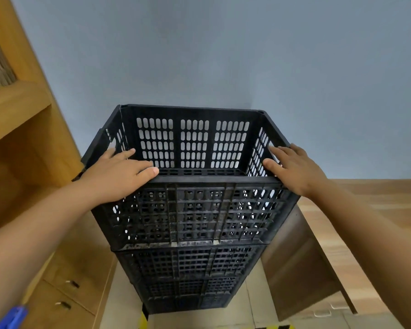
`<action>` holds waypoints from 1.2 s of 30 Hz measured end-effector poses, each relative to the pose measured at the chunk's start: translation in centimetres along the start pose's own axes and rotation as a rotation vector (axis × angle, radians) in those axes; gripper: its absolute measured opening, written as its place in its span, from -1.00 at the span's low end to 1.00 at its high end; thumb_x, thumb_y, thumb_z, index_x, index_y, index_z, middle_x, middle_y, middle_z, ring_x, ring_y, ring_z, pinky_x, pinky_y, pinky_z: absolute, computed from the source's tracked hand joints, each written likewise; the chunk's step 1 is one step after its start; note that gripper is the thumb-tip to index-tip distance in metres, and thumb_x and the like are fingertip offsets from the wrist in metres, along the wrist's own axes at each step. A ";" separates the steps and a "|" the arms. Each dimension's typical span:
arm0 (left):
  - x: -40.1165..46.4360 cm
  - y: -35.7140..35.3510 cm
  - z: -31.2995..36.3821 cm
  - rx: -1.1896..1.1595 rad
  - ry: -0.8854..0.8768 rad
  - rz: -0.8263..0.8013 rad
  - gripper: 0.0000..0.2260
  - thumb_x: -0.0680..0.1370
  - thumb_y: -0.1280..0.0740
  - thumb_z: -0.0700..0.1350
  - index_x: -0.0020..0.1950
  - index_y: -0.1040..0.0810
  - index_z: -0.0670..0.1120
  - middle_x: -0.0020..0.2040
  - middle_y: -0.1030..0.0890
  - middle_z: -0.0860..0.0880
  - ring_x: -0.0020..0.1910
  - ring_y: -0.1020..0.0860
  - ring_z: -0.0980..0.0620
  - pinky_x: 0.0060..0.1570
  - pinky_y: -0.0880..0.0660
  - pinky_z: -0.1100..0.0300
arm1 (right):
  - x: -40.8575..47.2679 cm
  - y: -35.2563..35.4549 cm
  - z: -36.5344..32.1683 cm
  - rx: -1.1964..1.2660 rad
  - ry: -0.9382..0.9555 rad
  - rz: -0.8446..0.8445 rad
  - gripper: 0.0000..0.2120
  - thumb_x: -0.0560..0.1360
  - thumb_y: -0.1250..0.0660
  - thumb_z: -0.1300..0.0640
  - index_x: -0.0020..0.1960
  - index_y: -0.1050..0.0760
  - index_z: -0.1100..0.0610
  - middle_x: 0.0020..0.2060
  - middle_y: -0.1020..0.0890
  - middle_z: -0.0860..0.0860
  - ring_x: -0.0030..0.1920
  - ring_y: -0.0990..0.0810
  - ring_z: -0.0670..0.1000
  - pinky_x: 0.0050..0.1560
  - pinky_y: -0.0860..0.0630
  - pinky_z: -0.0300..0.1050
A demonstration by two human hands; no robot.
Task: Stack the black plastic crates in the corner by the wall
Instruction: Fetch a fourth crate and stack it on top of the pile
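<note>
Pale blue wall [247,55] fills the background, with a wooden cabinet [22,138] on the left and a wood-toned panel [377,210] on the right. Between them I see a stack of black plastic crates [190,276] standing on the floor [121,305] against the wall. I count at least three lower crates, though the bottom is hard to separate. On top sits the top crate [195,210], open upward; what I can see of its inside is empty. Its sides are slotted grids, and pale dust marks its lower rim. My left hand [119,176] lies flat over the near left corner of its rim, fingers spread and not gripping. My right hand [292,169] rests open on the right rim, fingers extended along the edge.
</note>
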State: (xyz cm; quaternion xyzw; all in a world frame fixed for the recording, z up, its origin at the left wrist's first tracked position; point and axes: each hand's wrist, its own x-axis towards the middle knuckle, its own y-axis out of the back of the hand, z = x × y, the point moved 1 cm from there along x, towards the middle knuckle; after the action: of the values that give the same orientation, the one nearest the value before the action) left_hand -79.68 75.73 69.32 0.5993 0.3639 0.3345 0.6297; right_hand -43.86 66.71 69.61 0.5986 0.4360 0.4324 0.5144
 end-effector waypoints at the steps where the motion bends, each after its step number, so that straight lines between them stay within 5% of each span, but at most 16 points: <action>1: -0.1 0.0 0.1 0.001 -0.001 0.005 -0.48 0.57 0.19 0.24 0.45 -0.27 0.19 0.49 -0.28 0.11 0.53 -0.03 0.08 0.49 0.19 -0.01 | -0.1 0.0 0.0 -0.054 0.008 0.016 -0.32 0.50 0.21 -0.36 0.53 -0.04 -0.06 0.51 -0.18 0.03 0.53 0.01 0.09 0.47 0.04 0.13; 5: -0.3 -0.1 0.2 0.008 0.018 0.007 -0.36 0.49 0.28 0.32 0.44 -0.29 0.20 0.48 -0.31 0.11 0.53 -0.06 0.08 0.48 0.17 -0.02 | -0.6 -0.5 -2.9 -0.209 0.140 0.050 -0.18 0.39 0.39 -0.44 0.53 0.01 -0.08 0.51 -0.17 0.03 0.52 -0.03 0.10 0.47 0.17 0.22; 9: 0.0 -0.1 -0.3 0.011 -0.007 0.024 0.02 0.19 0.54 0.49 0.41 -0.32 0.21 0.47 -0.34 0.10 0.52 -0.09 0.08 0.48 0.13 -0.04 | -0.2 -0.9 -5.6 -0.134 0.241 0.034 -0.22 0.42 0.33 -0.39 0.52 -0.07 -0.06 0.48 -0.27 0.00 0.49 -0.17 0.07 0.46 -0.08 0.10; 16: 0.5 0.4 -1.1 -0.034 -0.018 -0.022 -0.18 0.35 0.34 0.43 0.48 -0.22 0.16 0.53 -0.21 0.04 0.53 -0.03 0.07 0.48 0.14 0.01 | 0.3 0.3 -4.6 -0.011 0.234 -0.046 -0.38 0.53 0.15 -0.30 0.53 -0.02 -0.10 0.51 -0.19 -0.03 0.51 -0.10 0.01 0.49 0.07 0.08; 19: 1.9 1.5 -3.4 0.000 -0.024 -0.030 -0.10 0.30 0.35 0.50 0.49 -0.20 0.14 0.54 -0.19 0.02 0.54 0.01 0.06 0.49 0.14 -0.03 | 2.6 1.6 -2.6 -0.130 0.127 -0.034 -0.29 0.45 0.21 -0.38 0.53 0.04 -0.11 0.53 -0.10 -0.01 0.53 0.03 0.03 0.49 0.17 0.12; 22: 4.5 2.1 -6.8 0.073 0.041 0.020 -0.37 0.51 0.11 0.35 0.51 -0.16 0.10 0.54 -0.17 0.03 0.55 0.07 0.04 0.48 0.18 -0.09 | 4.0 1.2 -1.2 -0.210 0.051 -0.074 -0.17 0.36 0.33 -0.47 0.54 0.12 -0.09 0.55 0.03 0.03 0.54 0.15 0.05 0.49 0.21 0.15; 25: 6.6 1.6 -9.2 0.123 0.059 0.025 -0.39 0.55 0.04 0.30 0.54 -0.08 0.06 0.57 -0.05 -0.01 0.55 0.15 0.00 0.47 0.19 -0.13 | 4.5 0.4 -0.9 -0.206 0.028 -0.121 0.14 0.07 0.54 -0.59 0.53 0.18 -0.08 0.55 0.09 0.03 0.53 0.17 0.05 0.48 0.19 0.12; 29: 8.4 0.9 -10.3 0.000 0.030 0.013 -0.38 0.55 -0.02 0.29 0.54 -0.08 0.05 0.57 0.00 0.02 0.54 0.17 0.01 0.47 0.17 -0.09 | 4.9 0.3 -1.2 -0.192 0.031 -0.109 0.20 -0.01 0.56 -0.60 0.53 0.21 -0.08 0.55 0.11 0.02 0.53 0.18 0.02 0.48 0.18 0.06; 32: 10.3 1.1 -11.1 0.026 0.022 0.035 -0.36 0.55 0.00 0.29 0.56 0.01 0.04 0.58 0.10 0.00 0.54 0.21 0.00 0.46 0.19 -0.09 | 5.4 0.3 -0.9 -0.148 0.047 -0.128 0.18 0.01 0.52 -0.62 0.53 0.20 -0.09 0.55 0.12 0.00 0.53 0.20 0.00 0.49 0.19 0.04; 36: 14.0 1.4 -12.3 0.008 0.053 0.065 -0.34 0.56 -0.02 0.28 0.56 0.09 0.01 0.57 0.18 -0.04 0.53 0.24 0.00 0.46 0.21 -0.07 | 7.7 0.4 0.0 -0.053 0.021 -0.124 -0.10 0.29 0.27 -0.49 0.53 0.20 -0.08 0.55 0.15 -0.02 0.53 0.21 0.01 0.51 0.18 0.02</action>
State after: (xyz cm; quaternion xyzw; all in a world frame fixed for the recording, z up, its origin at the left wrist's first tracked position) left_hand -83.10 94.15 69.68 0.6042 0.3621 0.3691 0.6062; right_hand -41.96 74.13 70.51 0.5520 0.4660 0.4174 0.5512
